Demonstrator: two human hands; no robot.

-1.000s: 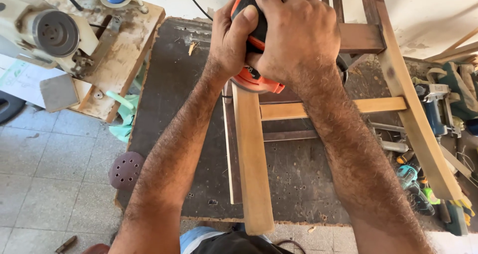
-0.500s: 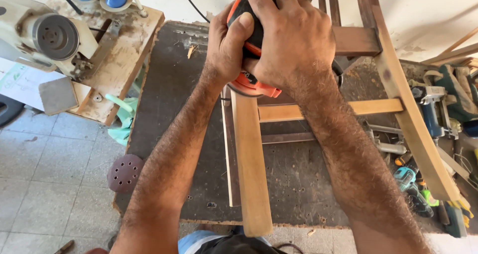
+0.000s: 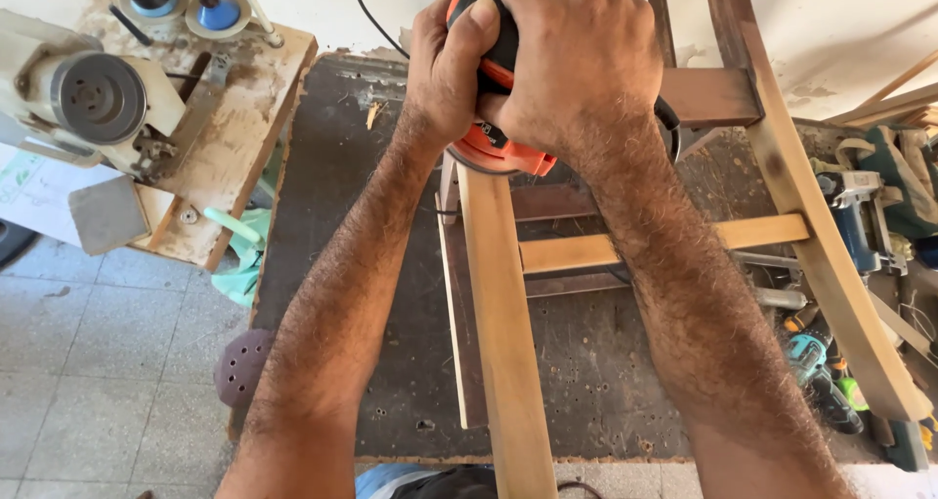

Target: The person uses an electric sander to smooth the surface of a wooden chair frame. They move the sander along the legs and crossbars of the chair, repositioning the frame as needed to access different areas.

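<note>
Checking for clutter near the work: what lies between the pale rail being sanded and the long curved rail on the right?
In the head view, a pale crossbar spans them, above dark benchtop.

Sander (image 3: pixel 493 147): on the chair rail (image 3: pixel 503 333), under both hands.
Chair frame (image 3: pixel 831 264): on the workbench (image 3: pixel 322 225).
Machine (image 3: pixel 93 98): left of the workbench.
Cordless drill (image 3: pixel 821 367): right, beside the frame.

Floor: pale grey tiles (image 3: pixel 88 362), left of the dark workbench (image 3: pixel 322 216).
Wall: whitish, scuffed (image 3: pixel 840 30), behind the workbench.
Side table: worn wooden top (image 3: pixel 239 118), left of the workbench.
Light: bright daylight.
</note>
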